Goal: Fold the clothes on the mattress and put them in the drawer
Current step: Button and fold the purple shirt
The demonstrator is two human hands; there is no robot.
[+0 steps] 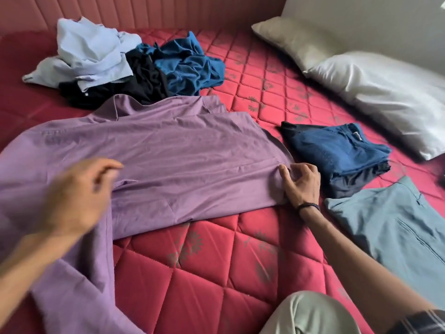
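Note:
A purple shirt (pixel 173 150) lies spread flat across the red quilted mattress (pixel 212 261), collar toward the far side. My right hand (pixel 299 184) pinches the shirt's right edge near its hem. My left hand (pixel 72 196), blurred, hovers above the shirt's left part with loosely curled fingers and nothing in it. A pile of unfolded clothes lies at the far left: a light blue shirt (pixel 91 51), a black garment (pixel 139 80) and a blue garment (pixel 190 66). Folded dark blue clothes (pixel 337 153) sit stacked to the right.
A grey-blue garment (pixel 395 230) lies flat at the right edge. Two pillows, a beige pillow (pixel 296 42) and a white pillow (pixel 390 97), rest at the far right. A padded pink headboard (pixel 168 10) runs along the back. My knee (pixel 308 314) is at the bottom.

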